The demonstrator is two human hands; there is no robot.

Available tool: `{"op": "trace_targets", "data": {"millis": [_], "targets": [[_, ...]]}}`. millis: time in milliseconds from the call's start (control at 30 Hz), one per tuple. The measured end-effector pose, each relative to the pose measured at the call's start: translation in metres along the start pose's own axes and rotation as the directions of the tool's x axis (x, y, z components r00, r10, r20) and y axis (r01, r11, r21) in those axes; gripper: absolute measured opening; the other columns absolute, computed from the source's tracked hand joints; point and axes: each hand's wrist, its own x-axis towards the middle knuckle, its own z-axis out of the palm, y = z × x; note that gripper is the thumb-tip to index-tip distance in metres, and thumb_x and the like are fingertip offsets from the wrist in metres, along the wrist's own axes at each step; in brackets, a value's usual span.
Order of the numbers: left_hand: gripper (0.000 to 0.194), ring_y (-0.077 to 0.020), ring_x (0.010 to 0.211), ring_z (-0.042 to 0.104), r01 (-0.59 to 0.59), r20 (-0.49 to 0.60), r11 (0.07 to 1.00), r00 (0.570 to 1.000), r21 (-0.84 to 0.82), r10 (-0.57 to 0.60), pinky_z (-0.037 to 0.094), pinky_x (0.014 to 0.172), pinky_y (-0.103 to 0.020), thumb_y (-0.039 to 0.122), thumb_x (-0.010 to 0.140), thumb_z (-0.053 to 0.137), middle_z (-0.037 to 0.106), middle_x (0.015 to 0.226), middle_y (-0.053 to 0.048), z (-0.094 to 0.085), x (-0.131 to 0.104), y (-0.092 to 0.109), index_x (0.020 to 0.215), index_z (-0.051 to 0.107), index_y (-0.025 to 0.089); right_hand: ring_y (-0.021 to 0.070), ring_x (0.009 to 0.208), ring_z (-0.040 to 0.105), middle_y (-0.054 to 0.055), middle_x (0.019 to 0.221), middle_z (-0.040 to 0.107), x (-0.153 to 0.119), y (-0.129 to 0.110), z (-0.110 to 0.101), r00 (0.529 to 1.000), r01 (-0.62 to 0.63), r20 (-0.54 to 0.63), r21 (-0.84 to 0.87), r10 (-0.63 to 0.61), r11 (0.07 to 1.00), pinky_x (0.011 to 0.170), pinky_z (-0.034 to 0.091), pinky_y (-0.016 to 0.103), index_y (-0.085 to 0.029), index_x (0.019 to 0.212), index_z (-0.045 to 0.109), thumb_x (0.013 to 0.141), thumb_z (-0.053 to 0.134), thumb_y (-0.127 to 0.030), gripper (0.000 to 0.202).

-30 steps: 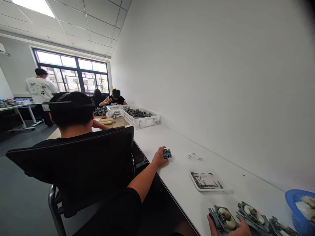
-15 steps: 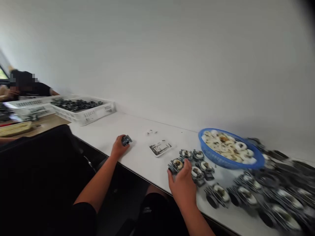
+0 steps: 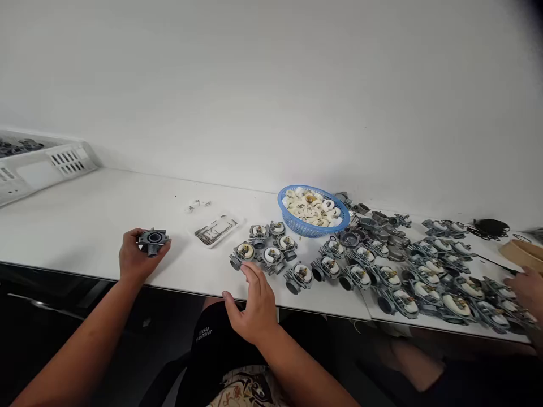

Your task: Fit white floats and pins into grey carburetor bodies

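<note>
My left hand grips a bare grey carburetor body just above the table's front, its round bore facing up. My right hand holds nothing; its thumb and fingers are apart over the table edge, fingertips beside the nearest carburetor with a white float. Several more such carburetors stand grouped just behind it. Between my hands, further back, lies a clear plastic tray holding thin metal pins. Small white pieces lie behind the tray.
A blue basket full of white floats stands near the wall. Rows of carburetors and loose grey bowls cover the right side. Another person's hand holds a thin tool at far right. A white crate stands far left.
The view has swung right, bringing the other person's hand into sight. My right hand has let go of the carburetor with the float and drawn back. My left still holds its carburetor body.
</note>
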Motion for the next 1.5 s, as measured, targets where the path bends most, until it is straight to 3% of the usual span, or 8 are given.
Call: {"op": "trace_targets", "data": {"millis": [167, 433, 600, 733, 833, 1300, 1400, 1500], "targets": [[0.073, -0.0234, 0.088, 0.07, 0.08, -0.009, 0.94, 0.996, -0.331, -0.089, 0.061, 0.076, -0.037, 0.047, 0.057, 0.09, 0.066, 0.103, -0.006, 0.013, -0.041, 0.043, 0.112, 0.05, 0.022, 0.0277, 0.117, 0.062, 0.018, 0.128, 0.063, -0.006, 0.009, 0.004, 0.998, 0.051, -0.034, 0.072, -0.048, 0.996, 0.093, 0.06, 0.044, -0.015, 0.139, 0.047, 0.093, 0.063, -0.026, 0.05], [0.051, -0.0185, 0.08, 0.068, 0.145, 0.325, 0.799, 0.944, -0.583, 0.066, 0.06, 0.067, -0.031, 0.039, 0.073, 0.084, 0.066, 0.097, -0.004, 0.036, -0.096, 0.093, 0.103, 0.046, 0.022, 0.0259, 0.107, 0.065, 0.016, 0.12, 0.066, -0.006, 0.022, 0.004, 0.991, 0.131, -0.021, 0.141, -0.13, 0.981, 0.087, 0.06, 0.042, -0.016, 0.132, 0.052, 0.089, 0.062, -0.015, 0.044], [0.046, -0.0188, 0.083, 0.065, -0.1, 0.285, 0.864, 0.92, -0.494, 0.269, 0.055, 0.074, -0.034, 0.042, 0.077, 0.081, 0.061, 0.096, -0.004, 0.042, -0.107, 0.096, 0.101, 0.047, 0.022, 0.025, 0.098, 0.065, 0.015, 0.113, 0.067, -0.005, 0.028, 0.009, 0.987, 0.159, -0.027, 0.187, -0.156, 0.97, 0.081, 0.059, 0.041, -0.015, 0.127, 0.055, 0.086, 0.063, -0.011, 0.042], [0.047, -0.0214, 0.083, 0.058, -0.395, 0.27, 0.856, 0.83, -0.334, 0.489, 0.05, 0.079, -0.038, 0.046, 0.076, 0.081, 0.058, 0.09, -0.003, 0.041, -0.105, 0.097, 0.098, 0.048, 0.022, 0.0242, 0.092, 0.065, 0.013, 0.105, 0.068, -0.005, 0.032, 0.014, 0.984, 0.177, -0.031, 0.193, -0.174, 0.965, 0.077, 0.058, 0.04, -0.015, 0.123, 0.057, 0.086, 0.063, -0.01, 0.038], [0.047, -0.0233, 0.086, 0.056, -0.479, 0.29, 0.836, 0.788, -0.268, 0.544, 0.048, 0.081, -0.04, 0.049, 0.078, 0.079, 0.059, 0.09, -0.003, 0.042, -0.103, 0.099, 0.099, 0.047, 0.022, 0.0252, 0.097, 0.065, 0.015, 0.108, 0.067, -0.004, 0.033, 0.017, 0.984, 0.178, -0.036, 0.203, -0.174, 0.963, 0.08, 0.059, 0.041, -0.014, 0.124, 0.056, 0.085, 0.064, -0.009, 0.04], [0.065, -0.0246, 0.092, 0.06, -0.133, 0.282, 0.951, 0.936, -0.278, 0.213, 0.05, 0.081, -0.04, 0.064, 0.073, 0.082, 0.056, 0.1, -0.006, 0.053, -0.104, 0.089, 0.108, 0.048, 0.022, 0.0245, 0.093, 0.065, 0.015, 0.106, 0.067, -0.004, 0.034, 0.016, 0.986, 0.163, 0.004, 0.202, -0.168, 0.966, 0.077, 0.059, 0.04, -0.013, 0.124, 0.056, 0.087, 0.064, -0.011, 0.038], [0.061, -0.0213, 0.09, 0.057, -0.227, 0.084, 0.916, 0.96, -0.331, 0.268, 0.049, 0.08, -0.037, 0.058, 0.073, 0.085, 0.052, 0.1, -0.004, 0.049, -0.105, 0.086, 0.102, 0.044, 0.023, 0.0245, 0.093, 0.066, 0.014, 0.106, 0.068, -0.005, 0.034, 0.016, 0.986, 0.166, 0.0, 0.195, -0.169, 0.967, 0.077, 0.059, 0.04, -0.014, 0.124, 0.056, 0.087, 0.065, -0.012, 0.038], [0.06, -0.0203, 0.094, 0.055, -0.416, -0.045, 0.847, 0.903, -0.331, 0.427, 0.05, 0.079, -0.034, 0.043, 0.07, 0.091, 0.048, 0.101, -0.003, 0.044, -0.108, 0.079, 0.099, 0.042, 0.024, 0.0248, 0.093, 0.066, 0.014, 0.107, 0.068, -0.006, 0.034, 0.016, 0.987, 0.16, -0.006, 0.19, -0.162, 0.969, 0.077, 0.06, 0.04, -0.015, 0.126, 0.056, 0.087, 0.065, -0.014, 0.04]]}}
